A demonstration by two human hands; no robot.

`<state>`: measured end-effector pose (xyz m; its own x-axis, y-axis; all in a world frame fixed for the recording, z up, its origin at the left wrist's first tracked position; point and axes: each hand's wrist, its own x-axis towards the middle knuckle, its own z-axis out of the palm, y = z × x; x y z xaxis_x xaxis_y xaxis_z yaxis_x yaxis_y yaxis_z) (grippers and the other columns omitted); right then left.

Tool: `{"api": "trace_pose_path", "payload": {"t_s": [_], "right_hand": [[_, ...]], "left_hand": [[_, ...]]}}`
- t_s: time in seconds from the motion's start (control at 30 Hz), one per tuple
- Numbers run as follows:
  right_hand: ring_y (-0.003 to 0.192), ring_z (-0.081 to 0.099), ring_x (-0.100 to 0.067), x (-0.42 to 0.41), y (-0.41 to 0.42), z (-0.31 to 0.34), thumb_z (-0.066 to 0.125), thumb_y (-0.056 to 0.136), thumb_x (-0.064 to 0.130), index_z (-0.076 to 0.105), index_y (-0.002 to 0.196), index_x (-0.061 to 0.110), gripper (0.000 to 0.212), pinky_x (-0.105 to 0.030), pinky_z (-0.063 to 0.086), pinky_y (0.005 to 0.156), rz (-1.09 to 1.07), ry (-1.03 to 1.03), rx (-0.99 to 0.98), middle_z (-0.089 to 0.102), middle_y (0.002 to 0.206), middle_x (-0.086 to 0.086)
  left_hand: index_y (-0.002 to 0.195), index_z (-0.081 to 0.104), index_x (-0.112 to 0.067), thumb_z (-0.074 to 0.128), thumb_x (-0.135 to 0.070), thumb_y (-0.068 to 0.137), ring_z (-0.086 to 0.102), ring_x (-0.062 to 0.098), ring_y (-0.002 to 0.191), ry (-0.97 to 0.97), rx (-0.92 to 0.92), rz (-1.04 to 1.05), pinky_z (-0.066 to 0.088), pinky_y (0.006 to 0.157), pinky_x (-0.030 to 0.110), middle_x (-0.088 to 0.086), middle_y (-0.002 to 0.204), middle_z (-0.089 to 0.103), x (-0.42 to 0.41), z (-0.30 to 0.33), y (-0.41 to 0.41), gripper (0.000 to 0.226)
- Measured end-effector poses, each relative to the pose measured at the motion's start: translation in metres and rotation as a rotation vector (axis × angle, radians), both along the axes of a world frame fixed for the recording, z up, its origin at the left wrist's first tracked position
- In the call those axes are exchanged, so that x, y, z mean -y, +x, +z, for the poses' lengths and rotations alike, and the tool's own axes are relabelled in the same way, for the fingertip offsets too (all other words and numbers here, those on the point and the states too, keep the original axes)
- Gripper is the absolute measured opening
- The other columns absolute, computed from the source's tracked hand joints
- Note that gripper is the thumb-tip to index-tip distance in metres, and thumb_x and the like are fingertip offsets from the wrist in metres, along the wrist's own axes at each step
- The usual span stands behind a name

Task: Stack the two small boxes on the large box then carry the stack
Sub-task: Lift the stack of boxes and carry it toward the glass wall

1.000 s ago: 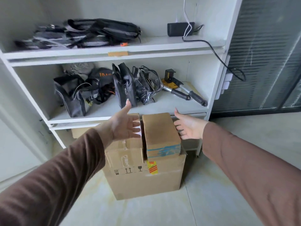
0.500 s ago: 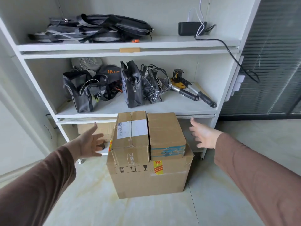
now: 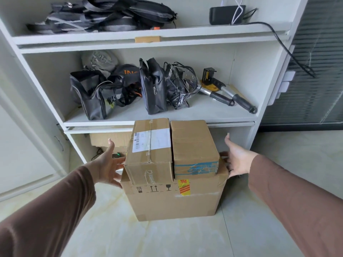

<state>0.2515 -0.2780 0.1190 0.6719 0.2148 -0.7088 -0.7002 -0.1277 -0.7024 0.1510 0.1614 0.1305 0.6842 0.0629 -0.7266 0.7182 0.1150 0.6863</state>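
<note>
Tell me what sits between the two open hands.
In the head view, the large box with both small boxes stacked on it, between left hand and right hand.

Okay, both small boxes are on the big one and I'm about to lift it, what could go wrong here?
1. The two small boxes sit loose, side by side, on the large box; tilting during the lift may slide them off.
2. The left small box overhangs the large box's front edge, so it would likely tip first.
3. Your left hand and right hand are open, near the top corners; gripping that high may slip or buckle the cardboard.
</note>
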Motion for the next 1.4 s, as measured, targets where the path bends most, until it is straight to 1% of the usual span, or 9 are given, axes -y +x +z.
{"api": "trace_pose_path", "payload": {"t_s": [0.1, 0.27, 0.4, 0.5, 0.6, 0.77, 1.0, 1.2, 1.4], "right_hand": [[0.126, 0.061, -0.037, 0.012, -0.014, 0.004, 0.027, 0.063, 0.103, 0.059, 0.133, 0.011, 0.121, -0.073, 0.040, 0.108, -0.030, 0.034, -0.023, 0.066, 0.136, -0.017], [0.124, 0.064, -0.031, 0.057, -0.056, 0.023, 0.024, 0.066, 0.102, 0.064, 0.135, 0.016, 0.118, -0.067, 0.042, 0.108, -0.148, 0.043, -0.067, 0.071, 0.131, -0.013], [0.111, 0.069, -0.028, 0.113, -0.099, 0.064, 0.025, 0.059, 0.106, 0.069, 0.127, 0.021, 0.118, -0.066, 0.045, 0.106, -0.214, 0.029, -0.091, 0.081, 0.093, -0.007], [0.119, 0.069, -0.030, 0.171, -0.130, 0.105, 0.027, 0.056, 0.107, 0.072, 0.126, 0.023, 0.119, -0.060, 0.053, 0.098, -0.279, 0.016, -0.138, 0.080, 0.106, -0.009], [0.097, 0.066, -0.027, 0.239, -0.149, 0.143, 0.026, 0.055, 0.107, 0.071, 0.125, 0.018, 0.122, -0.043, 0.054, 0.082, -0.346, 0.012, -0.179, 0.071, 0.092, -0.008], [0.126, 0.066, -0.034, 0.354, -0.156, 0.204, 0.021, 0.063, 0.104, 0.068, 0.133, 0.022, 0.118, -0.055, 0.049, 0.105, -0.393, -0.026, -0.216, 0.070, 0.136, -0.018], [0.131, 0.063, -0.035, 0.503, -0.102, 0.249, 0.029, 0.049, 0.109, 0.064, 0.140, 0.021, 0.131, -0.061, 0.039, 0.115, -0.438, -0.114, -0.190, 0.067, 0.141, -0.017], [0.125, 0.063, -0.033, 0.603, -0.001, 0.261, 0.017, 0.066, 0.102, 0.067, 0.129, 0.024, 0.112, -0.058, 0.043, 0.112, -0.461, -0.070, -0.175, 0.068, 0.136, -0.014], [0.126, 0.060, -0.030, 0.688, 0.134, 0.233, 0.018, 0.072, 0.099, 0.057, 0.144, 0.028, 0.109, -0.056, 0.044, 0.108, -0.417, -0.043, -0.159, 0.067, 0.137, -0.008]], "left_hand": [[0.135, 0.067, -0.022, 0.014, -0.104, 0.062, 0.055, 0.057, 0.129, -0.034, -0.006, 0.011, 0.029, 0.110, 0.080, 0.006, 0.153, 0.058, 0.011, 0.007, -0.010, 0.122], [0.146, 0.060, -0.032, 0.016, -0.104, 0.063, 0.067, 0.052, 0.116, -0.100, -0.048, -0.041, 0.029, 0.111, 0.078, 0.000, 0.159, 0.053, 0.046, 0.035, -0.027, 0.119], [0.153, 0.052, -0.035, 0.016, -0.102, 0.067, 0.072, 0.049, 0.105, -0.129, -0.117, -0.090, 0.027, 0.113, 0.076, -0.003, 0.165, 0.046, 0.096, 0.069, -0.040, 0.115], [0.156, 0.046, -0.039, 0.017, -0.103, 0.065, 0.065, 0.051, 0.118, -0.149, -0.170, -0.147, 0.024, 0.115, 0.078, -0.007, 0.167, 0.043, 0.150, 0.099, -0.047, 0.115], [0.157, 0.044, -0.040, 0.020, -0.104, 0.063, 0.053, 0.052, 0.136, -0.179, -0.192, -0.187, 0.026, 0.114, 0.078, -0.011, 0.167, 0.041, 0.216, 0.135, -0.052, 0.116], [0.158, 0.042, -0.041, 0.017, -0.102, 0.066, 0.049, 0.051, 0.139, -0.217, -0.234, -0.254, 0.027, 0.110, 0.079, -0.013, 0.168, 0.039, 0.336, 0.184, -0.038, 0.113], [0.146, 0.052, -0.043, 0.011, -0.098, 0.073, 0.054, 0.049, 0.134, -0.274, -0.183, -0.355, 0.026, 0.113, 0.077, -0.010, 0.168, 0.038, 0.495, 0.204, 0.034, 0.100], [0.157, 0.039, -0.045, 0.014, -0.097, 0.076, 0.052, 0.046, 0.136, -0.292, -0.140, -0.343, 0.026, 0.114, 0.077, -0.008, 0.172, 0.031, 0.597, 0.195, 0.135, 0.100], [0.161, 0.034, -0.043, 0.012, -0.098, 0.073, 0.034, 0.049, 0.151, -0.261, -0.125, -0.262, 0.016, 0.116, 0.078, -0.003, 0.174, 0.027, 0.688, 0.169, 0.259, 0.106]]}}
